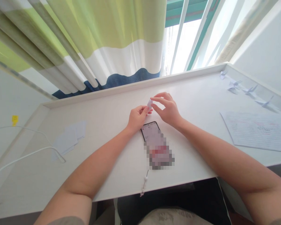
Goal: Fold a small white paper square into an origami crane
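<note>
Head view: person seated at a white table (135,84), both bare hands raised over its middle, working at a small folded paper piece (150,104). Step in hand reads as fine finger work on that piece; folds too small to count from here. Left hand (137,118) grip is pressed together, thumb and fingertips pinching the piece's lower end. Right hand (166,109) grip is loosely spread, fingers curved, index fingertip (152,99) just beside the piece; contact cannot be confirmed. Any next move calls for fine fingertip control, since the piece is tiny and mostly held at one end. Piece sits above the table, between the hands, long axis tilted, upper end pointing up and right toward the window. Below the hands lies a black phone (150,131), partly hidden by a pixelated patch. Left of it, a loose stack of white paper squares (70,137) and a white cable (25,156). Right side: four paper cranes (249,90) along the table's back edge, and a lined paper sheet (255,131). Striped curtain (84,40) hangs behind.
</note>
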Available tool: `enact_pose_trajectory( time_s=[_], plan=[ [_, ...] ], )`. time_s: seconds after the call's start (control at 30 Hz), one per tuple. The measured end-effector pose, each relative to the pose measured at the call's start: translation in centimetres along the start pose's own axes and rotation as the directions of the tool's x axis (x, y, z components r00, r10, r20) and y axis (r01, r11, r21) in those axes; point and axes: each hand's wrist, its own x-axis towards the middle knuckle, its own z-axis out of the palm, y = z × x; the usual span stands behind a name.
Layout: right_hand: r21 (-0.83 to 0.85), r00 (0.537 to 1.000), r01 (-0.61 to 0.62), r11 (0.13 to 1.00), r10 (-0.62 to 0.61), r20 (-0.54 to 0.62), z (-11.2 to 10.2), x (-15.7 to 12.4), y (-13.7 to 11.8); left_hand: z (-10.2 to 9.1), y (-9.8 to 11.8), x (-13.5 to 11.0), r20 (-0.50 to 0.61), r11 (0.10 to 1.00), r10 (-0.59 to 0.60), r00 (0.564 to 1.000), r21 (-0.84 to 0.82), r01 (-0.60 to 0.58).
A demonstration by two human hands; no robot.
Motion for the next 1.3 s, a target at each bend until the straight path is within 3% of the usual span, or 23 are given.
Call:
enact_pose_trajectory(
  time_s=[0.2, 0.37, 0.67, 1.0, 1.3],
  plan=[
    [-0.011, 0.999, 0.054, 0.999, -0.054, 0.007, -0.2, 0.1, -0.8, 0.1, 0.1, -0.2, -0.015, 1.0, -0.019, 1.0, -0.004, 0.019],
    [-0.067, 0.999, 0.009, 0.998, -0.011, -0.042, -0.2, 0.2, -0.8, 0.2, 0.1, -0.2, -0.03, 1.0, -0.017, 0.999, -0.007, 0.017],
    [-0.075, 0.997, 0.051, 0.996, -0.055, -0.05, -0.3, 0.2, -1.1, 0.2, 0.3, -0.5, 0.007, 0.993, 0.077, 0.997, 0.084, -0.078],
    [-0.131, 0.998, 0.067, 0.989, -0.068, 0.003, 0.1, -0.1, -1.9, 0.3, 0.2, -0.5, -0.09, 0.996, 0.069, 0.994, 0.063, -0.063],
    [-0.033, 0.993, 0.116, 0.993, -0.117, -0.008, 0.6, -0.2, -0.9, 0.4, 0.2, -0.2, -0.104, 0.998, 0.063, 0.993, 0.003, -0.063]
  ],
)
